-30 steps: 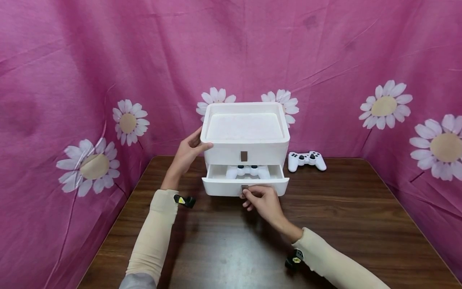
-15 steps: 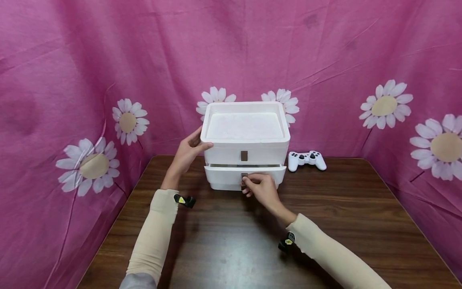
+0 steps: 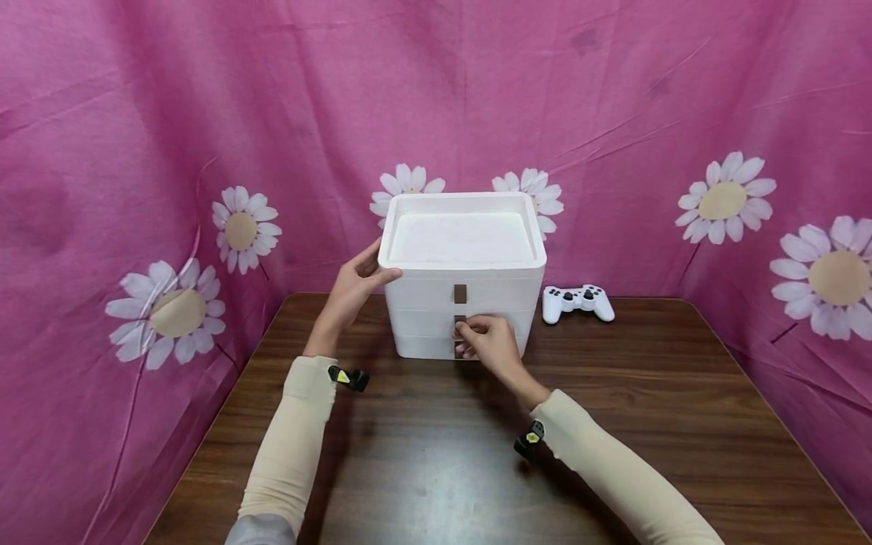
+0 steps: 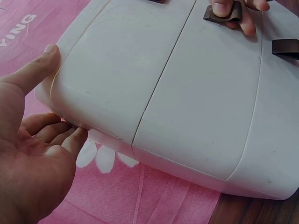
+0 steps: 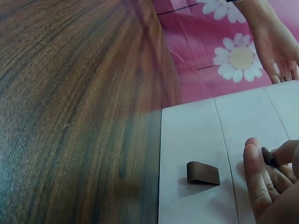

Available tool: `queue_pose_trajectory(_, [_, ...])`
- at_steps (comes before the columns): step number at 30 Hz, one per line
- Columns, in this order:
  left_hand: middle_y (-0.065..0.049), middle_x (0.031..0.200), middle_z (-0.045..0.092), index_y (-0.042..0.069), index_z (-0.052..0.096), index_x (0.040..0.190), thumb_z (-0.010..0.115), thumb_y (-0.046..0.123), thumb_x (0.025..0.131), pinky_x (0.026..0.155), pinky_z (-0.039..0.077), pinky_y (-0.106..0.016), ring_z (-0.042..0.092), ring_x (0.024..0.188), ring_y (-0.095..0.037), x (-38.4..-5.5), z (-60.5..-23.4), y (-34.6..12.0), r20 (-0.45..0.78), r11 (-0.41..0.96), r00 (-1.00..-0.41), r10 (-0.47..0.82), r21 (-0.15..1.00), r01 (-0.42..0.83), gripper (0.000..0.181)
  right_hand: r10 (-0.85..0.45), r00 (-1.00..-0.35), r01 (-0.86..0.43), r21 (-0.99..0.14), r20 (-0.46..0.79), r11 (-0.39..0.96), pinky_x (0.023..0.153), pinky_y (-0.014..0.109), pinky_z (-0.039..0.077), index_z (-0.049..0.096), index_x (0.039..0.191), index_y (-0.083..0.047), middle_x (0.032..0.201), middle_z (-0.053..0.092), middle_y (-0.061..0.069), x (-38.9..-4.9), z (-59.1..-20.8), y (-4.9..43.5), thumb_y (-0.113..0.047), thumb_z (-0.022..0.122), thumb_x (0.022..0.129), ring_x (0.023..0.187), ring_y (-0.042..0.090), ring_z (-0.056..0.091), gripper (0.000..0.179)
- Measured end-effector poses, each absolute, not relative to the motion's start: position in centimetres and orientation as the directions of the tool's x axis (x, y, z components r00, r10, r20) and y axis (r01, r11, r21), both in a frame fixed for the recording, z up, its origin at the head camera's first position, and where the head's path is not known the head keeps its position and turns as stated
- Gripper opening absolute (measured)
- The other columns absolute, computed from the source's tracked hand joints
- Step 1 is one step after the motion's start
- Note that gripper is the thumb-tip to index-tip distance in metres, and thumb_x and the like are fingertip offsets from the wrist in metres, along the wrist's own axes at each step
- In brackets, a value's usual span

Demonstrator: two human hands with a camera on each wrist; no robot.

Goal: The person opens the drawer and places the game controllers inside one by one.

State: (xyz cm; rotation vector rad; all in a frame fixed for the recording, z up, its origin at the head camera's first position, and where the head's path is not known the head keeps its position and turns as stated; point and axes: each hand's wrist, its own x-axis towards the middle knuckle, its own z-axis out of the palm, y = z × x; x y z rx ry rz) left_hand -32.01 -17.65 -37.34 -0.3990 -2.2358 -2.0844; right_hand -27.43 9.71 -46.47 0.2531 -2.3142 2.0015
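A white drawer unit (image 3: 425,324) stands near the middle of the back edge of the wooden table (image 3: 422,454), its three drawer fronts flush. The left hand (image 3: 350,291) grips the unit's upper left corner, thumb on the front and fingers along the side. The right hand (image 3: 493,344) pinches the brown pull tab (image 4: 233,13) of the middle drawer. Towards the table's back right corner, near the unit, lies a white game controller (image 3: 578,303).
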Motion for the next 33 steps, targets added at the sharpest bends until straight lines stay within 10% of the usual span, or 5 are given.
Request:
queue_pose_trajectory(20, [-0.001,0.167,0.047,0.027,0.043,0.164,0.085,0.024,0.094,0.12,0.047,-0.044,0.05,0.15,-0.018,-32.2,-37.5,-17.6,0.223,0.058,-0.961,0.161,0.97,0.235,0.082,-0.098,-0.983,-0.171,-0.964,0.154,0.205,0.054,0.032,0.063,0.08,0.105,0.003,0.09,0.08,0.024,-26.3,-49.1,11.3,-0.015,0.074,0.102,0.06,0.017,0.073,0.019])
queue_pose_trajectory(33, [-0.001,0.168,0.046,0.028,0.043,0.164,0.084,0.023,0.094,0.12,0.047,-0.044,0.049,0.151,-0.019,-32.0,-37.4,-17.7,0.225,0.067,-0.962,0.156,0.969,0.238,0.081,-0.141,-0.987,0.056,-0.983,-0.082,0.177,0.065,0.035,0.066,0.071,0.118,0.014,0.109,0.077,0.031,-26.1,-52.0,11.8,-0.012,0.069,0.104,0.071,0.023,0.079,0.03])
